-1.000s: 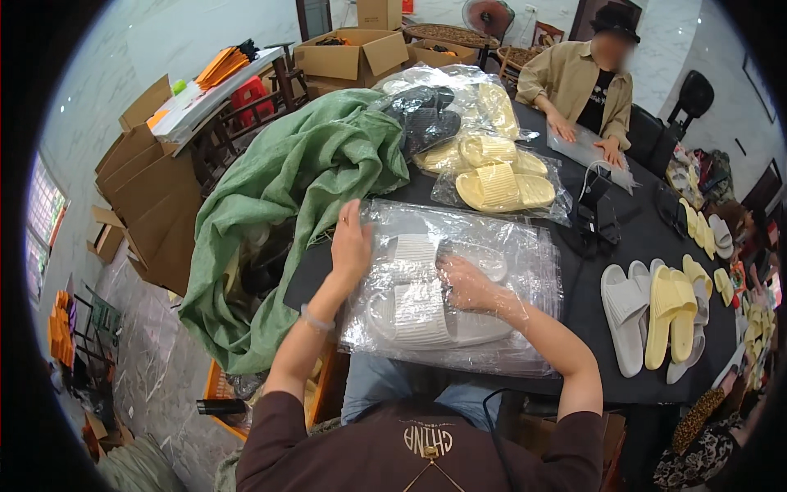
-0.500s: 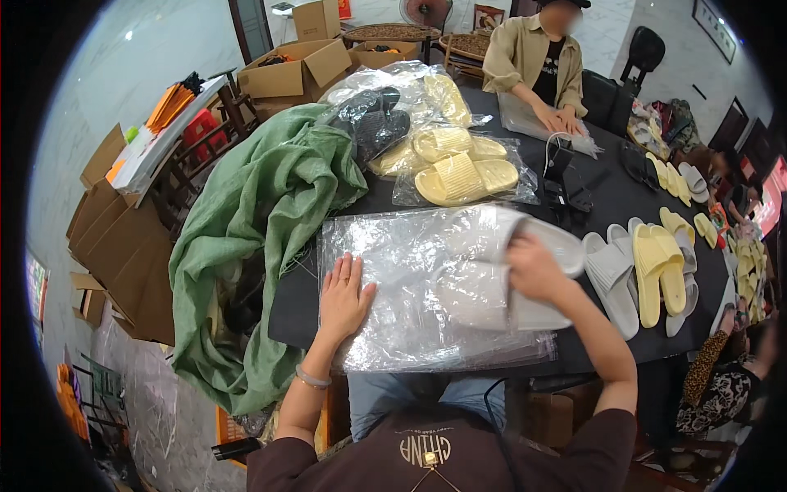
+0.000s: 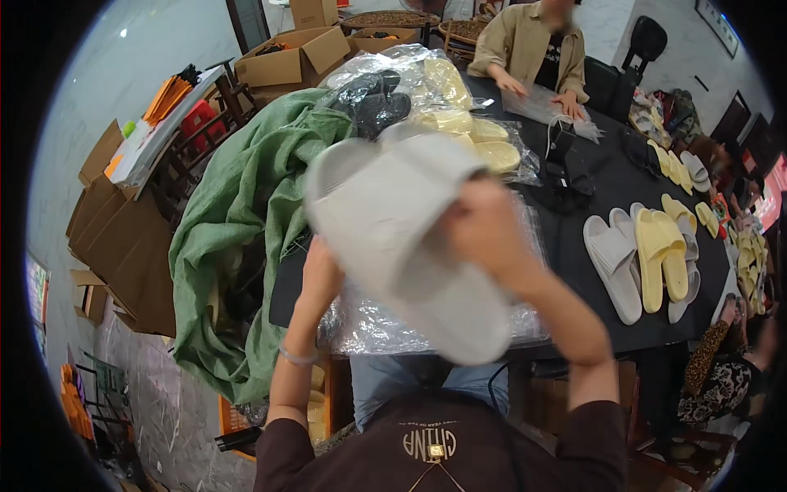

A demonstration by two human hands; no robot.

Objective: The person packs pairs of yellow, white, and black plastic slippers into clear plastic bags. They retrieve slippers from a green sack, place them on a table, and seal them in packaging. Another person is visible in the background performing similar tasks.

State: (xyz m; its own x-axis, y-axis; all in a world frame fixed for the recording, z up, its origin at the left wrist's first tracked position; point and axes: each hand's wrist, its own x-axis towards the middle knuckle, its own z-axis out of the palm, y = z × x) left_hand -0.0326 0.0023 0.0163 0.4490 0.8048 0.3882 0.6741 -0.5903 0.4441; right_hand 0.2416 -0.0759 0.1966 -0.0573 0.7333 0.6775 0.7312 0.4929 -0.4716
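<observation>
My right hand (image 3: 492,234), smeared by motion, grips a pair of light grey slippers (image 3: 377,205) with its fingers at the strap openings. The pair is raised above the table and tilted, toe ends pointing away to the left. My left hand (image 3: 322,269) is at the left edge of the slippers; its fingers are hidden behind them, so I cannot see whether they touch. Beneath lies a stack of clear plastic bags (image 3: 361,324) at the table's near edge, partly covered by the slippers.
Bagged yellow slippers (image 3: 498,156) and dark slippers (image 3: 381,107) are piled beyond. Green cloth (image 3: 238,189) drapes the left side. Loose grey slippers (image 3: 611,266) and yellow slippers (image 3: 660,254) line the right. Across the black table (image 3: 566,303), a co-worker (image 3: 525,49) handles clear bags.
My right hand has lifted the grey slippers off the bags and swung them left. My left hand has risen from lying flat on the bags. The co-worker's hands have moved apart.
</observation>
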